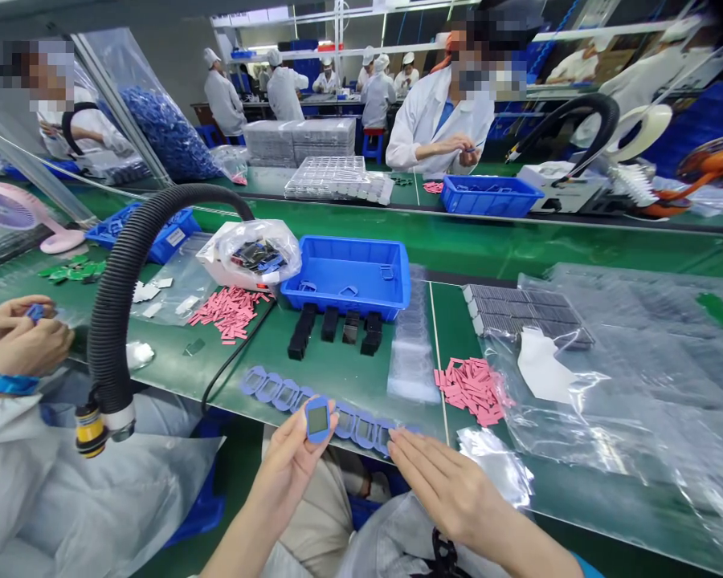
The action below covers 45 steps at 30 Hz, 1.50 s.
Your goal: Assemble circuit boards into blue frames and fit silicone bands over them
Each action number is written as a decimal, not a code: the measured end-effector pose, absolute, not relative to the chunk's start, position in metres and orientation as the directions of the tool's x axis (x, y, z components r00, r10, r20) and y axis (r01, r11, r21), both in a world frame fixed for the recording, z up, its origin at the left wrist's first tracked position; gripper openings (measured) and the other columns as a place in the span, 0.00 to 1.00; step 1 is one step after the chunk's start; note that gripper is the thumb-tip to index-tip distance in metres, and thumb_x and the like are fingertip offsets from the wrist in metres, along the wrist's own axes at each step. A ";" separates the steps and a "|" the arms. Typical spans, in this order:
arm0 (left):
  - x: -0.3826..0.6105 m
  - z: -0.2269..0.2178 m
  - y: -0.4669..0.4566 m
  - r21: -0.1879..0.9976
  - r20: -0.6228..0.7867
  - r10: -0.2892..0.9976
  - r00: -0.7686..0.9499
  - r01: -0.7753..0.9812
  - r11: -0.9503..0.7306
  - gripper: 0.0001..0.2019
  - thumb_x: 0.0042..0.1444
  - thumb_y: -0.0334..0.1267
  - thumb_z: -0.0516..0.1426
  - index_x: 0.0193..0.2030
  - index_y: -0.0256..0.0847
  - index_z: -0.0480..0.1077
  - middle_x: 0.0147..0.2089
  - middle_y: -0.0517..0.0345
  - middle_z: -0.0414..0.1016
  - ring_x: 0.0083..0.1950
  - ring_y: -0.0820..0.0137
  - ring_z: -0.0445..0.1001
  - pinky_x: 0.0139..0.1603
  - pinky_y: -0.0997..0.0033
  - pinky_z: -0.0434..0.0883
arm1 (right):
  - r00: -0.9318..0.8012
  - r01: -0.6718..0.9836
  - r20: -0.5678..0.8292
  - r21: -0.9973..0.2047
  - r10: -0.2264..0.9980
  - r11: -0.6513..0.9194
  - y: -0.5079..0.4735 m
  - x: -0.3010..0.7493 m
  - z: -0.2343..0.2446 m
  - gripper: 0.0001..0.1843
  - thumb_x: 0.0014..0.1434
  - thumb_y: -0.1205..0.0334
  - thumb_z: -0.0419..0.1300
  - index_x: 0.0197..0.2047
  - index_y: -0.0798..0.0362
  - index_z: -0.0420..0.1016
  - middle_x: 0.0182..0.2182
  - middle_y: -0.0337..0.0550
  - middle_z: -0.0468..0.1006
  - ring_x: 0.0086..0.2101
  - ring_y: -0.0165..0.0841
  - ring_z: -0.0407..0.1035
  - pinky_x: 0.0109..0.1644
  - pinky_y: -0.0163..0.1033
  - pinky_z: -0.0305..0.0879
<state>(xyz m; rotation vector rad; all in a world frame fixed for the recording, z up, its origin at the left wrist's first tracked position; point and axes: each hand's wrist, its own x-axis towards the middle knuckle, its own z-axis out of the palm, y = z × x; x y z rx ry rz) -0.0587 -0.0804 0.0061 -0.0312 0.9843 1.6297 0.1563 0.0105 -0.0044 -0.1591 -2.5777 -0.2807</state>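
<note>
Blue frame (318, 420) in the grasp of left hand (298, 453), right hand (449, 486) flat beside similar frames (365, 431).

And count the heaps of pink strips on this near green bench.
2. One heap lies left of the nearest blue bin; the other heap lies just beyond the right hand.

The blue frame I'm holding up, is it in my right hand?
No, your left hand holds the blue frame, while your right hand is at the row of frames on the table.
</note>
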 end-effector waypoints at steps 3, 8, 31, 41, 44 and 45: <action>-0.061 0.008 -0.084 0.560 -0.511 0.794 -0.328 -0.828 0.018 0.13 0.43 0.38 0.68 0.37 0.38 0.79 0.40 0.51 0.83 0.40 0.67 0.80 0.59 0.65 0.67 | -0.831 0.144 0.556 0.165 0.029 0.976 0.017 0.164 -0.006 0.22 0.59 0.76 0.42 0.45 0.63 0.76 0.43 0.55 0.80 0.47 0.40 0.74 0.46 0.42 0.76; -0.061 0.007 -0.086 0.554 -0.527 0.780 -0.336 -0.832 0.016 0.09 0.44 0.37 0.67 0.34 0.37 0.79 0.40 0.50 0.83 0.40 0.67 0.81 0.57 0.66 0.69 | -0.816 0.150 0.576 0.114 0.057 0.982 0.021 0.167 -0.009 0.18 0.61 0.75 0.45 0.44 0.63 0.76 0.44 0.53 0.80 0.47 0.38 0.74 0.49 0.43 0.75; -0.069 -0.009 -0.085 0.547 -0.525 0.785 -0.330 -0.837 0.014 0.06 0.55 0.32 0.59 0.37 0.38 0.79 0.42 0.50 0.82 0.43 0.65 0.80 0.51 0.68 0.74 | -0.828 0.107 0.558 0.065 0.053 0.992 0.013 0.164 -0.009 0.18 0.60 0.76 0.46 0.45 0.64 0.75 0.44 0.53 0.79 0.50 0.38 0.71 0.52 0.43 0.73; -0.098 -0.001 -0.089 0.627 -0.489 0.731 -0.475 -0.774 -0.083 0.07 0.56 0.31 0.57 0.35 0.37 0.79 0.39 0.50 0.83 0.41 0.65 0.81 0.51 0.69 0.73 | -0.765 0.407 0.624 0.275 0.160 0.871 0.045 0.179 0.024 0.13 0.58 0.73 0.57 0.46 0.55 0.76 0.43 0.45 0.81 0.40 0.39 0.76 0.42 0.41 0.72; -0.107 -0.004 -0.090 0.647 -0.480 0.716 -0.507 -0.756 -0.101 0.08 0.57 0.31 0.57 0.36 0.36 0.78 0.40 0.48 0.83 0.42 0.65 0.80 0.56 0.66 0.70 | -0.681 0.451 0.713 0.228 0.167 0.863 0.074 0.189 0.034 0.16 0.55 0.74 0.61 0.46 0.51 0.76 0.38 0.40 0.83 0.31 0.33 0.75 0.32 0.37 0.70; -0.109 -0.005 -0.090 0.651 -0.476 0.714 -0.514 -0.751 -0.106 0.08 0.57 0.31 0.57 0.36 0.36 0.78 0.41 0.48 0.83 0.43 0.65 0.80 0.57 0.65 0.69 | -0.666 0.435 0.727 0.198 0.166 0.879 0.085 0.192 0.035 0.16 0.55 0.74 0.61 0.46 0.50 0.76 0.37 0.40 0.83 0.30 0.31 0.75 0.31 0.36 0.70</action>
